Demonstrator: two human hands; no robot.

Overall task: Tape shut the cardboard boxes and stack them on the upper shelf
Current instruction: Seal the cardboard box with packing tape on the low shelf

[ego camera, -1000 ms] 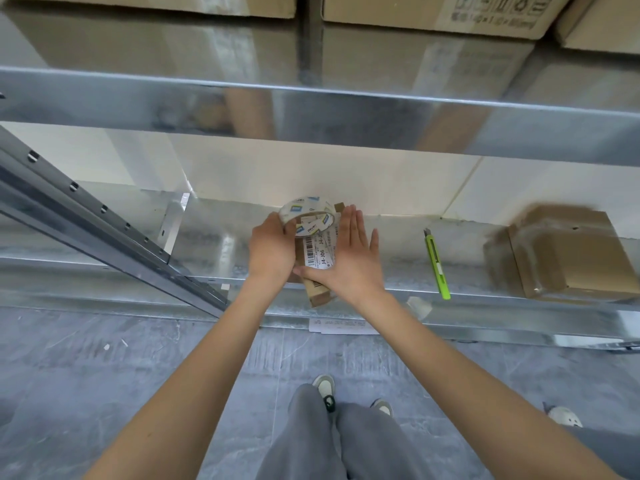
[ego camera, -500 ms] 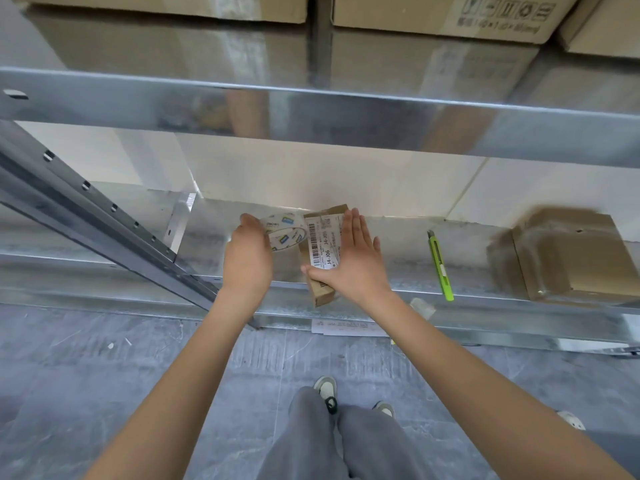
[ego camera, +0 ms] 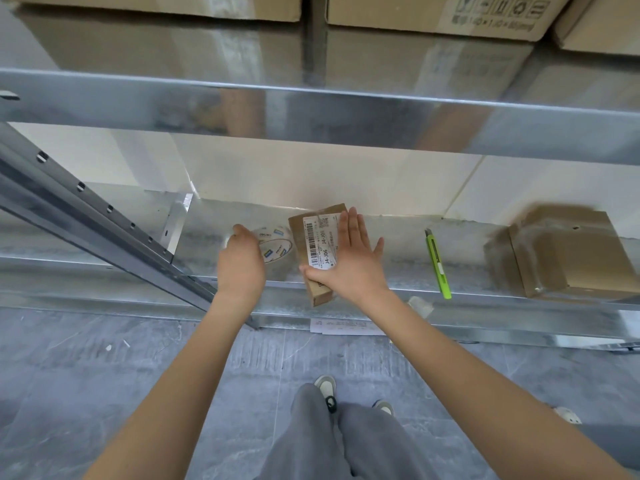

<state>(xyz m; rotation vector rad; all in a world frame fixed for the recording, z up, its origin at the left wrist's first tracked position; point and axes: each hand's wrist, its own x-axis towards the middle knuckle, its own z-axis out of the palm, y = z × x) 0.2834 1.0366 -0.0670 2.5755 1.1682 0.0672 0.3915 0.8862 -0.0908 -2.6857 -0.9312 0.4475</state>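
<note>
Small cardboard box (ego camera: pixel 313 252) at frame centre on lower shelf (ego camera: pixel 398 271), near end overhanging front edge. Right hand (ego camera: pixel 349 263) flat on it, fingers straight. Left hand (ego camera: pixel 242 261) curled over tape roll (ego camera: pixel 277 245) just left; grip probably closed, partly hidden. Green utility knife (ego camera: pixel 438 265) right of centre.

Looks like a warehouse stockroom: galvanized metal shelving (ego camera: pixel 311 112), brown cartons (ego camera: pixel 433 12) lined up top, barcode-labelled parcel (ego camera: pixel 317 249), grey concrete-look floor (ego camera: pixel 86 375).
</note>
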